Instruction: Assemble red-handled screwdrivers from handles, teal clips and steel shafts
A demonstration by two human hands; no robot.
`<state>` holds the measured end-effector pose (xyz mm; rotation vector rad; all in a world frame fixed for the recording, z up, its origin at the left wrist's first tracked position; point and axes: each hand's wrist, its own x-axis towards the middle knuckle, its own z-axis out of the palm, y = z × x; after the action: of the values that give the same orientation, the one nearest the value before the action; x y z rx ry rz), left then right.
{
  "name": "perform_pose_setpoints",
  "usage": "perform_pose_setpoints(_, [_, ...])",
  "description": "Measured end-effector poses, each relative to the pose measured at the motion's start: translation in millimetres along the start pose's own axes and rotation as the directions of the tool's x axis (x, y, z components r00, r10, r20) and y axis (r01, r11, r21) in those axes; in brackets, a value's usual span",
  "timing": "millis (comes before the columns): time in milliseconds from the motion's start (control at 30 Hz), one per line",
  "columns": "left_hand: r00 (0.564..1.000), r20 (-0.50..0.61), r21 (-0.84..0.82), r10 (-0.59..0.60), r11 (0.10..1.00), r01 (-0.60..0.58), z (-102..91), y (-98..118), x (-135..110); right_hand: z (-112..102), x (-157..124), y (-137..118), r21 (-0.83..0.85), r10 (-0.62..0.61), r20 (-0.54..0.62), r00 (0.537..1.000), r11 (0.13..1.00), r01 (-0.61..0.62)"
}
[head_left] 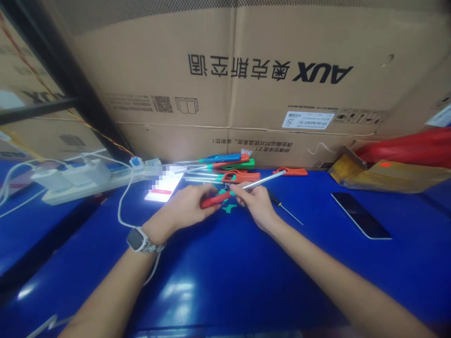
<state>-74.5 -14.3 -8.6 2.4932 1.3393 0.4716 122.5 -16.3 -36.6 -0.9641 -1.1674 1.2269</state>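
Here, above a blue table [218, 281], I have the left hand [186, 204] closed around the handle of a red lighter [220, 197], while the right hand [259, 204] pinches it where handle meets metal tube [266, 180]. From my distant seat I see the lighter tilted between both hands, its red end at the left fingers and its bright tube running up past the right hand; the tip overlaps an orange handle piece [294, 172] in the head view, and I cannot tell whether the two touch. Green parts [229, 209] lie just beside the grip, partly covered by the fingers. Behind the hands lies a pile of lighters [230, 164], too tangled for me to count. Most left fingertips are hard to make out, and a screwdriver [280, 204] shows its thin shaft near the right wrist, its dark handle partly blocked by that hand. Pixelation covers part of a lit phone [157, 196]. Small print on the cardboard carton [218, 108] behind is too blurred for me to read
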Motion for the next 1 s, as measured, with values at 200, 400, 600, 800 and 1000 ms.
perform_pose_setpoints(200, [0.999,0.049,-0.019,-0.003,1.000,0.004,6.4,7,0,-1,-1,-8,0.022,-0.053,-0.082,0.995,0.998,0.055])
perform_pose_setpoints(400, [0.999,0.022,-0.209,-0.037,0.977,0.040,16.1,19,1,-1,-3,-15,-0.026,-0.055,-0.097,0.994,0.998,0.053])
perform_pose_setpoints(600, [1.000,0.012,-0.520,-0.009,0.854,0.014,26.2,24,6,-1,-9,-7,-0.003,-0.066,-0.010,0.998,0.998,0.066])
perform_pose_setpoints(800, [0.998,0.063,-0.662,0.009,0.748,0.035,30.1,27,5,-4,-10,-2,0.077,-0.156,0.020,0.988,0.985,0.154])
perform_pose_setpoints(1000, [0.998,0.055,-0.666,-0.020,0.744,0.051,32.9,29,3,-2,-5,4,0.104,-0.144,-0.003,0.990,0.984,0.144])
